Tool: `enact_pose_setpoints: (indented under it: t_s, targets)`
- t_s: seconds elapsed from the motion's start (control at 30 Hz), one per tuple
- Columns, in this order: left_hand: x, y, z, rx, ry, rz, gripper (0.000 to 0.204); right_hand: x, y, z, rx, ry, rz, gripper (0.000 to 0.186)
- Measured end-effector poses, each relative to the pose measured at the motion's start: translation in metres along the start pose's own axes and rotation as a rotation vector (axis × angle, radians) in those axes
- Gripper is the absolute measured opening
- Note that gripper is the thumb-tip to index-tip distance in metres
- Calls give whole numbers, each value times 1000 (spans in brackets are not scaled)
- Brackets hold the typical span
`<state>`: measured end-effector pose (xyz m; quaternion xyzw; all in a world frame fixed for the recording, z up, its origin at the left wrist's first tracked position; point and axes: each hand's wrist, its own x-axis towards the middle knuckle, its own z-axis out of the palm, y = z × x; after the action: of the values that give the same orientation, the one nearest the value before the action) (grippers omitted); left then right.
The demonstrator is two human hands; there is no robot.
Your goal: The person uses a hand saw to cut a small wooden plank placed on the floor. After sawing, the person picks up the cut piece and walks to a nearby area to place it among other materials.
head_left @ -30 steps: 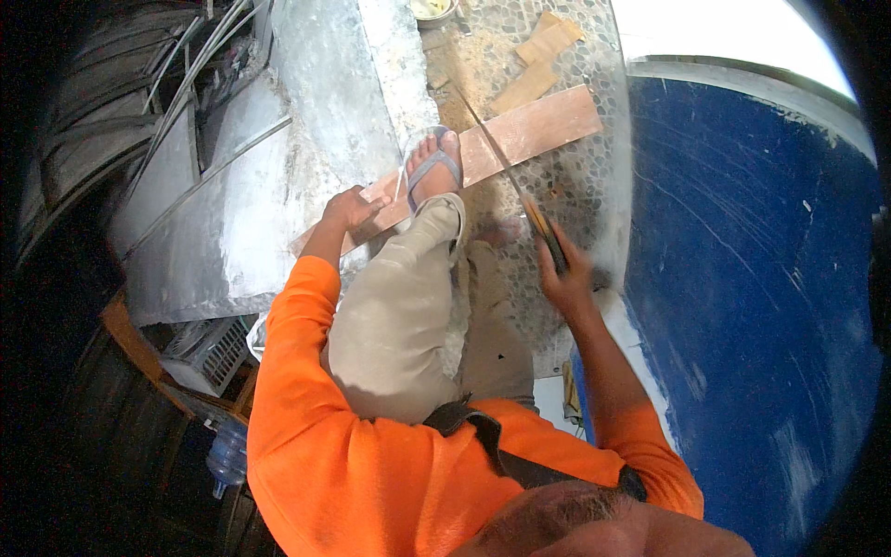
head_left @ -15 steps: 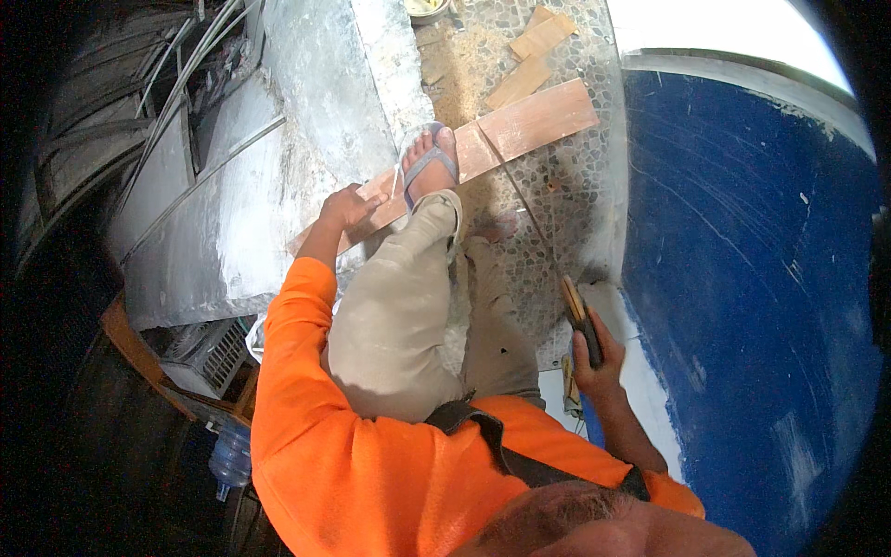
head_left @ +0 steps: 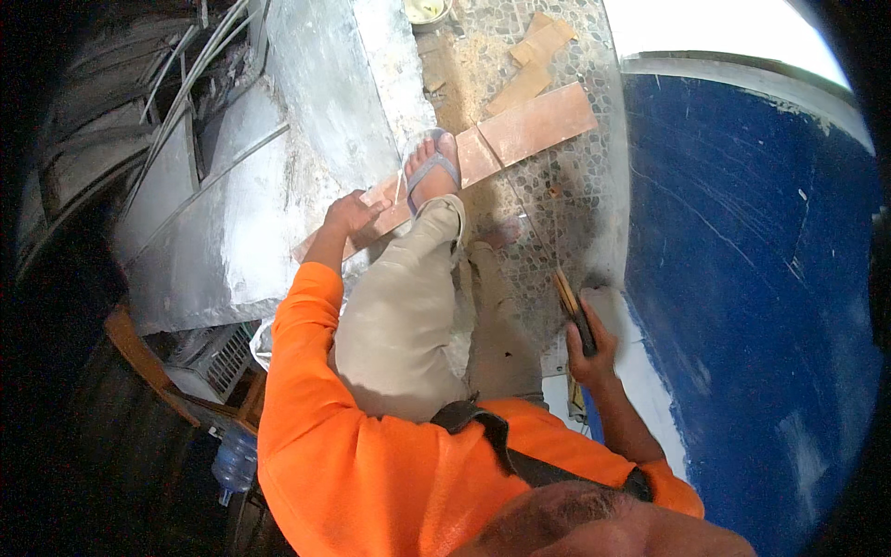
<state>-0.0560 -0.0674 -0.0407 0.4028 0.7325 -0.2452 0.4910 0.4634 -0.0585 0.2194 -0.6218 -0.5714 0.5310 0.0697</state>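
Note:
A flat reddish-brown wooden board lies at a slant, from the grey ledge on the left out over the pebbled floor. My left hand grips its near-left part, thumb stretched along the top. My sandalled foot presses on the board just right of that hand. In my right hand is the handle of a handsaw, fingers wrapped round it. The saw's thin blade, seen almost edge-on, runs up to the board and crosses it right of my foot.
Offcuts of wood and sawdust lie beyond the board. A bowl stands at the far edge. To the right rises a blue wall; left is the grey ledge. A clear plastic bottle and a crate sit lower left.
The saw and my right hand have shifted slightly forward and left. My left hand and foot remain on the board; the whole view has moved a little.

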Motion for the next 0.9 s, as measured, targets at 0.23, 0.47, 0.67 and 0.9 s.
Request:
enact_pose_setpoints:
  t_s: [0.23, 0.47, 0.67, 0.9]
  targets:
    - [4, 3, -9, 84, 13, 53, 113, 106, 9, 47, 52, 63, -151, 47]
    - [3, 14, -17, 100, -22, -8, 110, 165, -20, 75, 65, 94, -104, 48]
    - [2, 13, -14, 56, -24, -3, 107, -11, -4, -14, -19, -14, 24, 53]
    - [0, 23, -22, 64, -3, 27, 111, 161, 16, 79, 31, 123, -225, 49]
